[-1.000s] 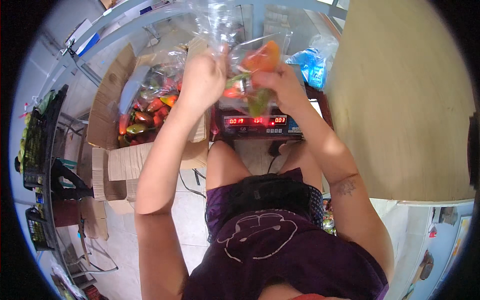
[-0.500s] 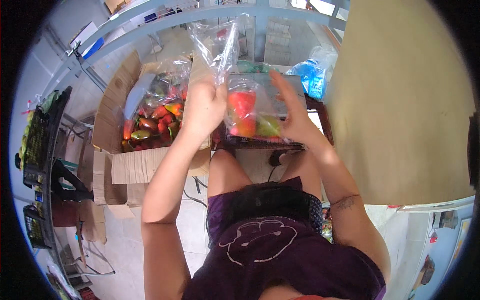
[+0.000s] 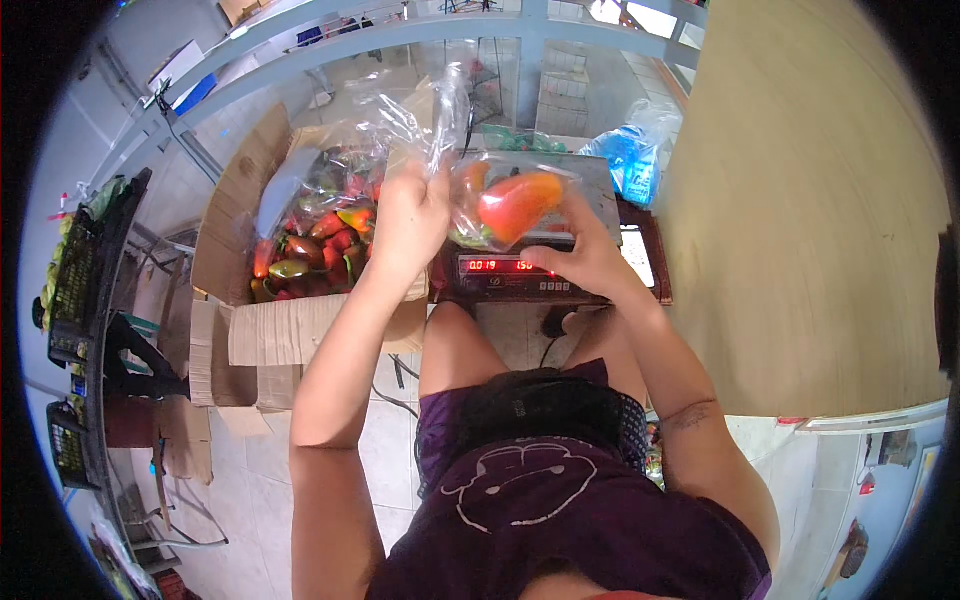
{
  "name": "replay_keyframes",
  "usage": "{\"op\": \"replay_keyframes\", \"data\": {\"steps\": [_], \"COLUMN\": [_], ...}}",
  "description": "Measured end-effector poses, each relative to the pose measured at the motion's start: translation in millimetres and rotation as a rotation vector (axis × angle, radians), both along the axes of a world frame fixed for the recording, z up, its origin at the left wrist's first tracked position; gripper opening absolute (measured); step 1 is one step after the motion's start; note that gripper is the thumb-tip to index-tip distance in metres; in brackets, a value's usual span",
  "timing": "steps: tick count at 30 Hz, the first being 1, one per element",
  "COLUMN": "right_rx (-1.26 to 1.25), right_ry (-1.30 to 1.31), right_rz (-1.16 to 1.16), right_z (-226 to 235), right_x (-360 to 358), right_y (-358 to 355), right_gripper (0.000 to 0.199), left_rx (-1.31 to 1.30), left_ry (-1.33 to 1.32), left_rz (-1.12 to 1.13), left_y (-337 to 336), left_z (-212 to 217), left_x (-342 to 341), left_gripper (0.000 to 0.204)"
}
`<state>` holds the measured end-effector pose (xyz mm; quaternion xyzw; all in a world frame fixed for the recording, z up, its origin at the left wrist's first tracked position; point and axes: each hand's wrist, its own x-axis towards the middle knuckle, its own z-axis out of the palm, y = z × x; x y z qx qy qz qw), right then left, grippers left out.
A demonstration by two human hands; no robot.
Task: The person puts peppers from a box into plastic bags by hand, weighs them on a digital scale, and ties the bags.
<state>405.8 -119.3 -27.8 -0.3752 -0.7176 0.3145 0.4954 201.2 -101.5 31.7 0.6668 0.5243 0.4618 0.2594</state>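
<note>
1. Your left hand [image 3: 414, 215] pinches the clear pepper bag [image 3: 512, 207] together over the digital scale [image 3: 600, 180].
2. Your right hand [image 3: 590, 246] is loosely spread over the scale's right side.
3. The bag has risen, so the scale's display [image 3: 488, 266] partly shows.

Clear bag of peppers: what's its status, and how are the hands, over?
Left hand closed on clear bag's gathered neck. Right hand open alongside, contact unclear. Orange-red pepper inside. Right thumb partly blocks red display.
</note>
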Motion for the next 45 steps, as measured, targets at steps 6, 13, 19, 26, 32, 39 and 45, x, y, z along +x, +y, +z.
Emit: {"op": "replay_keyframes", "data": {"steps": [6, 13, 19, 26, 32, 39, 45], "right_rx": [-0.575, -0.841, -0.578, -0.069, -0.148, -0.489, -0.919], "right_ry": [0.344, 0.788, 0.101, -0.731, -0.669, -0.399, 0.041], "right_rz": [0.415, 0.972, 0.339, 0.577, 0.660, 0.924, 0.665], "right_z": [0.9, -19.0, 7.0, 77.8, 61.8, 66.1, 36.2], "right_x": [8.3, -3.2, 28.3, 2.5, 7.8, 40.8, 45.5], "right_y": [9.7, 1.3, 22.3, -25.8, -34.9, -30.6, -19.2], "right_gripper": [0.053, 0.035, 0.033, 0.059, 0.033, 0.030, 0.029], "left_rx": [0.455, -0.213, -0.028, -0.105, -0.014, -0.347, -0.637], "left_ry": [0.396, -0.732, 0.307, 0.966, 0.851, 0.421, 0.008], "left_rz": [-0.082, -0.526, -0.665, -0.560, -0.502, -0.706, -0.729], "left_y": [-8.9, -30.7, -57.2, -80.0, -91.4, -89.9, -58.6], "left_z": [0.3, -9.4, 4.7, 10.4, 18.6, 28.7, 3.8], "left_x": [17.1, 39.0, 27.6, 49.4, 35.0, -6.5, -16.6], "left_gripper": [0.020, 0.019, 0.019, 0.021, 0.021, 0.020, 0.016]}}
